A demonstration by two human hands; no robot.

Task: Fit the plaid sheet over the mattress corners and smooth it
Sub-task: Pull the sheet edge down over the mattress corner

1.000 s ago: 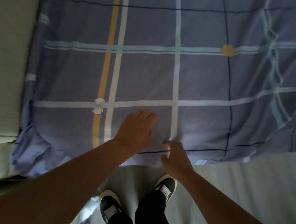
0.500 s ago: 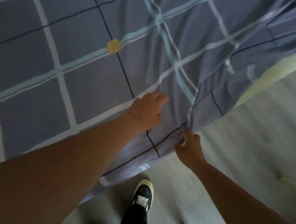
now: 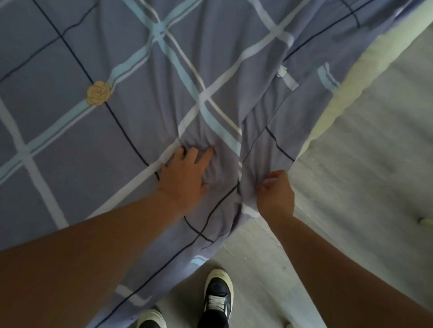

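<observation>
The blue-grey plaid sheet [image 3: 96, 44] with white, light-blue and dark lines and a yellow rose print covers most of the bed. At the near corner it bunches into folds. My left hand [image 3: 184, 176] presses on top of the sheet there, fingers spread and digging into the gathered cloth. My right hand [image 3: 275, 192] is closed on the sheet's hanging edge just right of the corner, pulling it taut. The pale mattress [image 3: 345, 77] shows bare along the right side, below the sheet's edge.
Grey floor [image 3: 376, 152] lies to the right and below. My two dark shoes with white soles [image 3: 217, 295] stand close to the bed's corner. A pale bar-like object [image 3: 430, 222] lies on the floor at the right.
The view has swung right toward the bed's corner. My left hand moved from the flat sheet to the bunched corner folds. My right hand went from touching the edge to gripping it.
</observation>
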